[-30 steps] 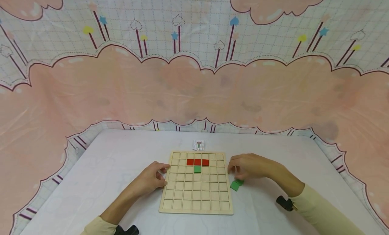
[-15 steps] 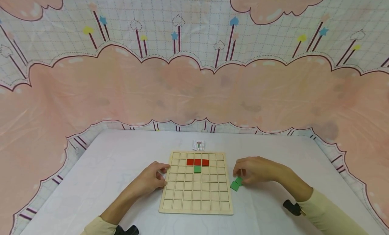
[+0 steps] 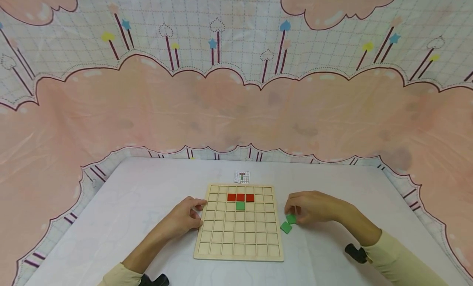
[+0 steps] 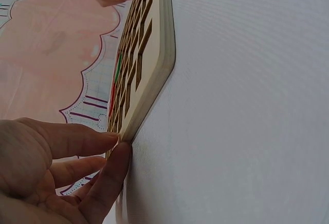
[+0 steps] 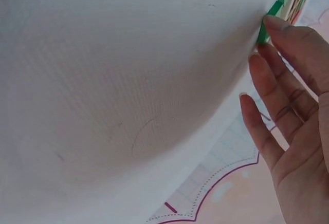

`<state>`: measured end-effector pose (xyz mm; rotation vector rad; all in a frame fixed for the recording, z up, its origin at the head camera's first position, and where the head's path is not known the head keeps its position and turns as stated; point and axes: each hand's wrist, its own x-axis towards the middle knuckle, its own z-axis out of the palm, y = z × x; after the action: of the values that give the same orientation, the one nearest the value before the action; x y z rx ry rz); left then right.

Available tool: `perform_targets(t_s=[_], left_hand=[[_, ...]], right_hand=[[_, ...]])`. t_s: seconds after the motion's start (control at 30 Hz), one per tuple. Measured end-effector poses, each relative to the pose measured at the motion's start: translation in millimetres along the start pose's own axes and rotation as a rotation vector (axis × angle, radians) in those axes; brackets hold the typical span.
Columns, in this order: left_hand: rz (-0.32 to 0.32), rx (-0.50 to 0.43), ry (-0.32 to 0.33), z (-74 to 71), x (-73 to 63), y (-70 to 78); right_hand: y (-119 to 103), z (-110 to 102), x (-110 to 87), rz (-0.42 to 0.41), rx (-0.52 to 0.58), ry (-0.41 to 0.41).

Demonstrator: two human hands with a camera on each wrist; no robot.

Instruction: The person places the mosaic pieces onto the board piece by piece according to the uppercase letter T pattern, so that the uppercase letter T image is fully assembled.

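My left hand [image 3: 183,217] holds the left edge of a pale wooden grid board [image 3: 239,238]. In the left wrist view its thumb and fingertips meet at the board's side [image 4: 149,98]. Three red tiles [image 3: 240,197] lie in a row near the board's far end, with one green tile [image 3: 240,206] below the middle one. To the right of the board, my right hand [image 3: 312,206] pinches a loose green tile [image 3: 291,219] between thumb and fingers, low at the table. A second loose green tile [image 3: 286,227] lies right beside it, nearer the board.
A small printed card [image 3: 242,177] with a T-shaped coloured pattern lies just beyond the board. White cloth covers the table [image 3: 155,175]. Behind stands a pink and white patterned curtain [image 3: 221,117]. A black wrist device [image 3: 356,253] is worn at the right sleeve.
My right hand has moved a little right and nearer me, away from the board. The green tile at its fingers has turned and parted slightly from the other one. The left hand stays put.
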<state>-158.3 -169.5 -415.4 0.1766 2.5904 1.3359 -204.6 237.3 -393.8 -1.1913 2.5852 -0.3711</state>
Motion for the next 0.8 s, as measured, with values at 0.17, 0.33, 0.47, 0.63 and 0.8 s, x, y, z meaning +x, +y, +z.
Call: perform_targets(t_s=[0.17,0.33,0.47,0.63,0.8], left_hand=[[-0.025,0.01,0.013,1.3,0.9,-0.5],[-0.023,0.019,0.018,1.7,1.8,-0.9],[-0.023,0.019,0.016,1.6,1.7,-0.3],[-0.031,0.019,0.016,1.7,1.1,0.7],[-0.04,0.012,0.017,1.9,0.1,2.0]], right_hand=[[1.4,0.7,1.9,0.021,-0.007,-0.003],[1.7,0.0,3.0,0.024,-0.011,-0.003],[1.5,-0.7,3.1,0.021,-0.016,-0.012],[1.1,-0.8,4.2,0.02,-0.026,-0.016],[1.4,-1.0,5.1,0.028,-0.037,-0.014]])
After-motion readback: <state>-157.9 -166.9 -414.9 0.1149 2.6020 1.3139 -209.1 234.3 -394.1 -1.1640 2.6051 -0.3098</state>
